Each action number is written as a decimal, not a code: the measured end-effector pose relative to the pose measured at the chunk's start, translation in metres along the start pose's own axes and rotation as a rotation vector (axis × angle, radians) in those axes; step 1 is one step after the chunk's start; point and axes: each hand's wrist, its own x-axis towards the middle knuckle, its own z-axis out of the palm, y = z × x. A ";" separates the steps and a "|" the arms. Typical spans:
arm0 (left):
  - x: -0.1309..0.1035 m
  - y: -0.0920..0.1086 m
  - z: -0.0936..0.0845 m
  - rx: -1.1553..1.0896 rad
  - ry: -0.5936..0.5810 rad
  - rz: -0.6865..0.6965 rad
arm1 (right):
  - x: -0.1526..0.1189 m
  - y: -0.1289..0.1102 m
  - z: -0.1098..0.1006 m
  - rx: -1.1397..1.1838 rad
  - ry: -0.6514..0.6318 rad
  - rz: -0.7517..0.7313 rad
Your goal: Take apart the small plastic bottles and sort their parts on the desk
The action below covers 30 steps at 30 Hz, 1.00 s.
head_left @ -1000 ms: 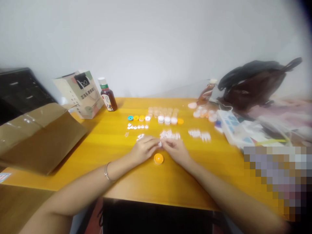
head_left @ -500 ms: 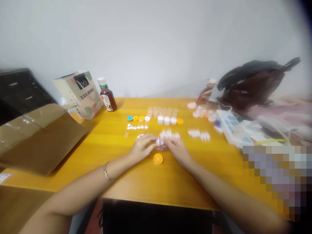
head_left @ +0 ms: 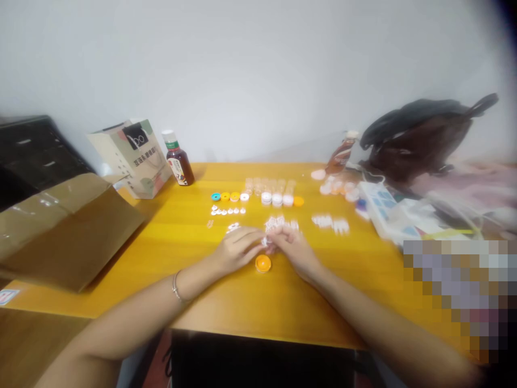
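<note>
My left hand (head_left: 238, 249) and my right hand (head_left: 294, 249) meet above the middle of the table. Pinched between their fingertips is a small white plastic part (head_left: 265, 241), mostly covered by the fingers. Just below them on the table lies an orange round cap (head_left: 263, 263). Behind the hands are loose white pieces (head_left: 278, 222), and a few small white pieces (head_left: 233, 226) sit beyond my left hand. Farther back runs a row of blue, yellow and white round caps (head_left: 230, 196), with small white knobs (head_left: 228, 211) lined up in front of it.
Clear cylinders (head_left: 270, 186) stand behind white round caps (head_left: 277, 199). More white pieces (head_left: 330, 222) lie to the right. A cardboard box (head_left: 72, 231), paper bag (head_left: 141, 159) and dark bottle (head_left: 180, 161) occupy the left; another bottle (head_left: 341, 153) and a dark bag (head_left: 416, 140) the right.
Both hands have dipped slightly toward the orange cap, and the left hand has turned a little. The white part between the fingertips shows less than before.
</note>
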 end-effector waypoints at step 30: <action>-0.001 -0.007 -0.002 -0.130 0.002 -0.256 | 0.042 0.024 -0.069 -0.820 0.425 -0.355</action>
